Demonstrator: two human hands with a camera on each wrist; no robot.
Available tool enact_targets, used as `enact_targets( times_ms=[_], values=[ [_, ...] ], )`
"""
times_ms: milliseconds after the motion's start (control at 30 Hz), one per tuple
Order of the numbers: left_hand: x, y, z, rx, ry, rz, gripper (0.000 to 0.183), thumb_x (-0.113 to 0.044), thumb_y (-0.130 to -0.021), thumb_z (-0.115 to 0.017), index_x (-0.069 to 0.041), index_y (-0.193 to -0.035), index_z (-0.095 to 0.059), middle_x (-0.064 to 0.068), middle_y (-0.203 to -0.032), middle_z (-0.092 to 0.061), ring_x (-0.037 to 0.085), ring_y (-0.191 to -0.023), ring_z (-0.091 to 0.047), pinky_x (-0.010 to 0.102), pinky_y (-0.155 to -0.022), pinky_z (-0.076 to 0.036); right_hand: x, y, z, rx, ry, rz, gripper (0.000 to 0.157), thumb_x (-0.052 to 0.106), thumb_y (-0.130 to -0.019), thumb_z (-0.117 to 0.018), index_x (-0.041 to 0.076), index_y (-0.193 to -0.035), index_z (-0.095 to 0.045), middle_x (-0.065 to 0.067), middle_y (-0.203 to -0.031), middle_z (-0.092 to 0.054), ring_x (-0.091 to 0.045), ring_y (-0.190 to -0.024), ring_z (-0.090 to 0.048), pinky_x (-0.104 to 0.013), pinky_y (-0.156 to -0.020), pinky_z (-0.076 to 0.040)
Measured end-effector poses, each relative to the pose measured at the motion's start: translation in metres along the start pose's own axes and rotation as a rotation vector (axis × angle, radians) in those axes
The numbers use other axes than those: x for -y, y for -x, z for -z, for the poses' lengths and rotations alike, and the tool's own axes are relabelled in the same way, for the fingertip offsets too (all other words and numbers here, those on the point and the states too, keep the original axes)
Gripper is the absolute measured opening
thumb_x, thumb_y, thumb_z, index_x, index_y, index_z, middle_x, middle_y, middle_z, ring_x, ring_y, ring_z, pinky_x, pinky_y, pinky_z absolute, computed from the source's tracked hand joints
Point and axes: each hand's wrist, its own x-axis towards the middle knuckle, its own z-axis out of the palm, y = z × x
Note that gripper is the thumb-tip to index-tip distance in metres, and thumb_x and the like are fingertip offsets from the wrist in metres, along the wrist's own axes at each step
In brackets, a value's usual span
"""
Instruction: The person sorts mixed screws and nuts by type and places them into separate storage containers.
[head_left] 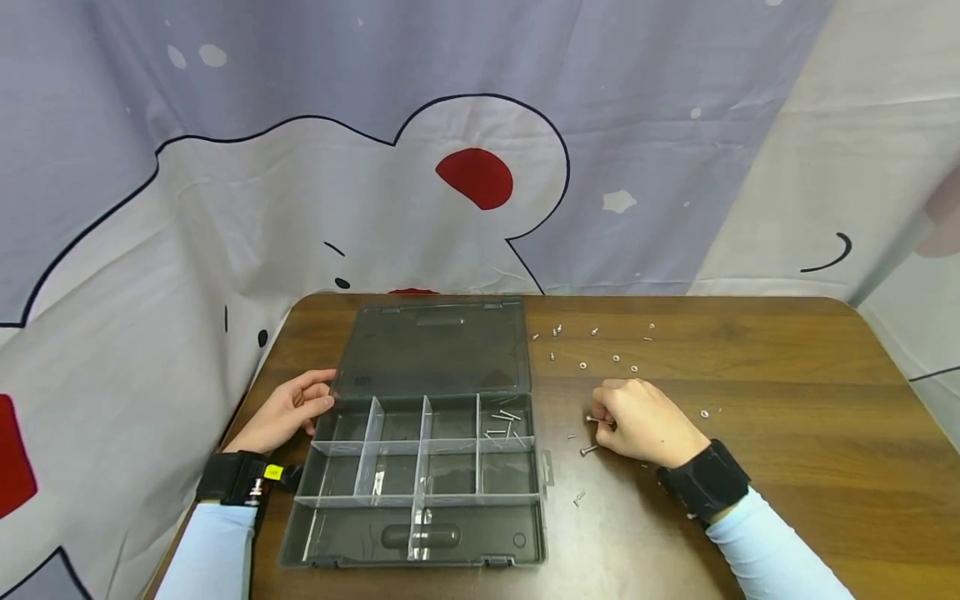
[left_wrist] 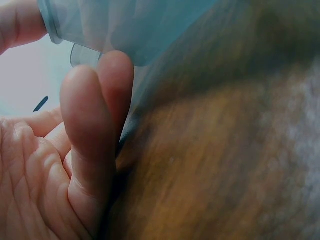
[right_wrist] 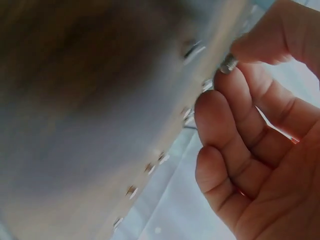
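A smoky grey divided plastic box (head_left: 352, 502) lies with its lid (head_left: 435, 354) folded back on the table. Several long screws (head_left: 507, 417) are in its back right compartment. My left hand (head_left: 283, 410) rests at the box's left side by the hinge, its fingers loosely bent; a fingertip touches the plastic edge in the left wrist view. Right of the box, my right hand (head_left: 645, 421) pinches a screw (right_wrist: 229, 64) between thumb and fingertip, its head pointing left in the head view. Another screw (head_left: 588, 451) lies just under that hand.
Small screws (head_left: 557, 332) and several nuts or washers (head_left: 617, 358) are scattered behind my right hand. A ring-like piece (head_left: 704, 413) lies to its right, and thin screws (head_left: 579, 498) in front. A patterned curtain (head_left: 480, 242) hangs along the back edge of the wooden table (head_left: 810, 400).
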Motion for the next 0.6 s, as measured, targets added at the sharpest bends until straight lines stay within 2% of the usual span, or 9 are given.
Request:
enact_targets(
  times_ms=[133,300,600],
  values=[
    [-0.001,0.0,0.0,0.004,0.001,0.001,0.056,-0.015,-0.106,-0.06,0.007,-0.153,-0.041,0.001,-0.104,-0.066,0.01,-0.07,-0.061,0.029,-0.058,-0.057,0.013,-0.002,0.007,-0.043,-0.057,0.026,0.025,0.003,-0.065,-0.07,0.022,-0.07,-0.053,0.012,-0.069,-0.049,0.0,-0.061,-0.041,-0.018,-0.056,-0.038],
    [0.001,0.0,0.001,0.005,0.006,-0.013,0.055,-0.013,-0.106,-0.06,0.008,-0.152,-0.041,-0.004,-0.102,-0.066,0.01,-0.068,-0.061,0.028,-0.058,-0.057,0.035,-0.006,0.018,-0.112,-0.108,0.104,0.026,0.004,-0.066,-0.072,0.022,-0.072,-0.056,0.012,-0.071,-0.05,0.001,-0.063,-0.043,-0.017,-0.058,-0.041],
    [0.002,-0.001,0.001,0.008,0.008,-0.033,0.051,-0.012,-0.105,-0.06,0.007,-0.15,-0.043,-0.003,-0.101,-0.065,0.01,-0.07,-0.06,0.028,-0.057,-0.056,0.07,-0.012,0.029,-0.203,-0.121,0.259,0.023,0.004,-0.067,-0.074,0.021,-0.075,-0.06,0.012,-0.072,-0.053,0.001,-0.064,-0.044,-0.024,-0.063,-0.046]
  ],
)
